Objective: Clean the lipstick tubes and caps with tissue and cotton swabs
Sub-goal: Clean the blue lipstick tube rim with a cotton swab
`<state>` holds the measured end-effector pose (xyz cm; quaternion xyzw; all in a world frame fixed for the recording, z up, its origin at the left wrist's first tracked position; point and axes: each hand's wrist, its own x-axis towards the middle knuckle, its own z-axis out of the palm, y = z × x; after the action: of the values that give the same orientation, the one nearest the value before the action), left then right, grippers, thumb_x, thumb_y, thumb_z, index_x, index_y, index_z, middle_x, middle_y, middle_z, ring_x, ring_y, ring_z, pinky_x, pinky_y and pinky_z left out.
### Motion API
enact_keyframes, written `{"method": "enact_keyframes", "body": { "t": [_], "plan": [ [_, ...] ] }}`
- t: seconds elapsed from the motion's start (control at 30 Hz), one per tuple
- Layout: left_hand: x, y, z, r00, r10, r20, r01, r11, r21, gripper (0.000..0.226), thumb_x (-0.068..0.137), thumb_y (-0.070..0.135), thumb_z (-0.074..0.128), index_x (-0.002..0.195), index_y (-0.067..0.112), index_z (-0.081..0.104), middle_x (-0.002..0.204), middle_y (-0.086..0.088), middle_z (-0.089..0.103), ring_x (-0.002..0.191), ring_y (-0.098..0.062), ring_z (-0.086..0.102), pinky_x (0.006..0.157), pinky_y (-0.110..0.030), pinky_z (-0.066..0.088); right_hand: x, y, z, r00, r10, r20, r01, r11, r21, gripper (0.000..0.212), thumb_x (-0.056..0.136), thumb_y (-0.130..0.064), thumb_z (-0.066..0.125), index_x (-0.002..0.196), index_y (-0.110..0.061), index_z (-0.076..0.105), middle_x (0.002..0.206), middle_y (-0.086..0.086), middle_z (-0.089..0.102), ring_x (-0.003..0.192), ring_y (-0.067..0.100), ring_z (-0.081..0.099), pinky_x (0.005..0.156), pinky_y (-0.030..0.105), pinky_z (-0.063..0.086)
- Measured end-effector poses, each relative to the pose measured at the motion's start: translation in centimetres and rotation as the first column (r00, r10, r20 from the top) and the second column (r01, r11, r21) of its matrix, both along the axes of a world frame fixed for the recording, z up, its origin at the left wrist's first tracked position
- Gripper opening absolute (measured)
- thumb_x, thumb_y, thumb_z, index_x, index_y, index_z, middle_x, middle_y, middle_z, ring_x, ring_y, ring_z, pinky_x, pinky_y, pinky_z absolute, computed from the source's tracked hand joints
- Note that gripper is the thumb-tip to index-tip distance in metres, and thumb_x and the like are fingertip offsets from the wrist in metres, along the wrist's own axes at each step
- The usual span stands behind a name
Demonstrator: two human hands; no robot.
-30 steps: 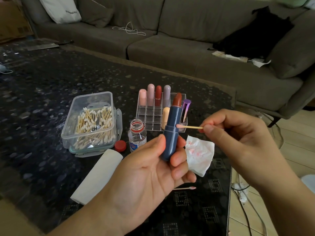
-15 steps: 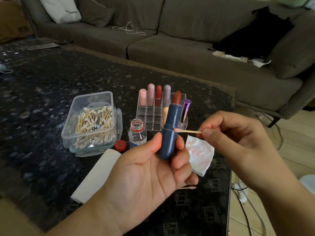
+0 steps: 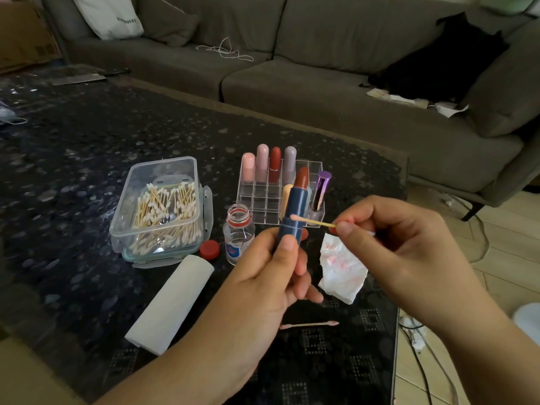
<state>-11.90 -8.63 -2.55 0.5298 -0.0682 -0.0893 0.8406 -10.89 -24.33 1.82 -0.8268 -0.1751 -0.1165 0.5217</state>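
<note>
While the left hand gripped the open blue lipstick, the right hand pinched a swab against its tube; the rack at twelve o'clock awaited cleaning, seemingly.

An uncapped navy lipstick tube stands upright, its brick-red bullet extended. A cotton swab lies level, its pink-stained tip touching the tube's collar. A crumpled, pink-smeared tissue lies just right of it.
</note>
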Motion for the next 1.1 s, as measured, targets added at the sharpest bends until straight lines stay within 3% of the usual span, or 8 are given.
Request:
{"method": "enact_keyframes", "body": {
  "t": [0.1, 0.27, 0.37, 0.53, 0.67, 0.83, 0.93, 1.1],
  "plan": [
    [0.0, 0.1, 0.0, 1.0, 0.004, 0.007, -0.004, 1.0, 0.012, 0.029, 0.081, 0.04, 0.046, 0.083, 0.025, 0.071, 0.064, 0.005, 0.052, 0.058, -0.011, 0.05, 0.065, -0.027, 0.049, -0.2, 0.1, 0.2, 0.999, 0.032, -0.016, -0.033, 0.998, -0.05, 0.009, 0.078, -0.024, 0.06, 0.072, -0.02, 0.065, 0.051, -0.005, 0.05, 0.045, 0.007, 0.04, 0.045, 0.011, 0.033],
    [0.1, 0.3, 0.0, 0.999, 0.03, 0.014, -0.031, 0.998, 0.048, 0.026, 0.08, 0.034, 0.048, 0.092, 0.031, 0.071, 0.07, 0.005, 0.062, 0.066, -0.012, 0.058, 0.068, -0.027, 0.049, -0.1, 0.1, 0.1, 0.999, -0.048, 0.017, 0.049, 0.998, -0.029, 0.008, 0.078, -0.027, 0.06, 0.074, -0.023, 0.066, 0.059, 0.004, 0.056, 0.051, 0.021, 0.046, 0.048, 0.016, 0.036],
    [0.0, 0.2, 0.1, 0.998, 0.057, 0.027, -0.059, 0.995, 0.084, 0.021, 0.082, 0.035, 0.058, 0.097, 0.024, 0.069, 0.075, 0.005, 0.066, 0.071, -0.013, 0.063, 0.07, -0.028, 0.051, -0.3, 0.4, -0.1, 1.0, -0.01, 0.014, 0.01, 0.998, -0.063, 0.011, 0.079, -0.026, 0.06, 0.069, -0.023, 0.065, 0.053, -0.01, 0.051, 0.048, 0.007, 0.044, 0.047, 0.011, 0.035],
    [-0.3, 0.1, 0.6, 0.991, 0.118, 0.07, -0.129, 0.974, 0.187, 0.031, 0.072, 0.03, 0.061, 0.099, 0.015, 0.058, 0.079, 0.008, 0.07, 0.078, -0.011, 0.068, 0.075, -0.03, 0.053, -0.2, 0.1, 0.2, 0.998, -0.048, 0.031, 0.049, 0.997, -0.058, 0.011, 0.077, -0.025, 0.06, 0.069, -0.02, 0.065, 0.054, 0.002, 0.051, 0.046, 0.009, 0.041, 0.046, 0.012, 0.032],
    [-0.1, 0.2, 0.4, 0.964, 0.248, 0.097, -0.265, 0.921, 0.284, 0.016, 0.082, 0.012, 0.064, 0.094, 0.019, 0.058, 0.078, 0.011, 0.07, 0.072, -0.006, 0.067, 0.078, -0.035, 0.052, -0.5, 0.4, -0.1, 1.0, 0.016, 0.018, -0.014, 0.996, -0.089, 0.011, 0.079, -0.025, 0.061, 0.069, -0.024, 0.064, 0.052, -0.012, 0.048, 0.046, 0.002, 0.042, 0.047, 0.008, 0.032],
    [0.0, 0.5, 0.5, 0.92, 0.328, 0.216, -0.39, 0.832, 0.396, 0.021, 0.072, 0.023, 0.07, 0.084, 0.031, 0.055, 0.079, 0.016, 0.065, 0.07, -0.003, 0.062, 0.07, -0.027, 0.051, -0.4, 0.5, 0.0, 0.999, -0.031, 0.031, 0.033, 0.997, -0.07, 0.009, 0.079, -0.027, 0.06, 0.071, -0.024, 0.063, 0.053, -0.01, 0.051, 0.046, 0.002, 0.044, 0.047, 0.007, 0.032],
    [-0.1, 0.5, 0.5, 0.903, 0.312, 0.294, -0.417, 0.797, 0.436, 0.026, 0.07, 0.022, 0.071, 0.08, 0.038, 0.052, 0.082, 0.013, 0.064, 0.073, -0.007, 0.063, 0.069, -0.03, 0.054, -0.5, 1.0, -0.1, 0.999, 0.016, 0.031, -0.013, 0.996, -0.094, 0.011, 0.08, -0.026, 0.061, 0.07, -0.025, 0.063, 0.051, -0.012, 0.048, 0.046, 0.002, 0.043, 0.047, 0.007, 0.032],
    [-0.3, 0.7, 0.4, 0.86, 0.308, 0.406, -0.49, 0.719, 0.493, 0.026, 0.067, 0.03, 0.068, 0.081, 0.039, 0.049, 0.083, 0.01, 0.061, 0.078, -0.01, 0.063, 0.066, -0.019, 0.052, -0.5, 0.6, 0.2, 0.999, 0.001, 0.034, 0.002, 0.996, -0.086, 0.012, 0.079, -0.024, 0.06, 0.067, -0.026, 0.062, 0.049, -0.014, 0.046, 0.044, 0.001, 0.041, 0.046, 0.006, 0.031]
  ]
}}
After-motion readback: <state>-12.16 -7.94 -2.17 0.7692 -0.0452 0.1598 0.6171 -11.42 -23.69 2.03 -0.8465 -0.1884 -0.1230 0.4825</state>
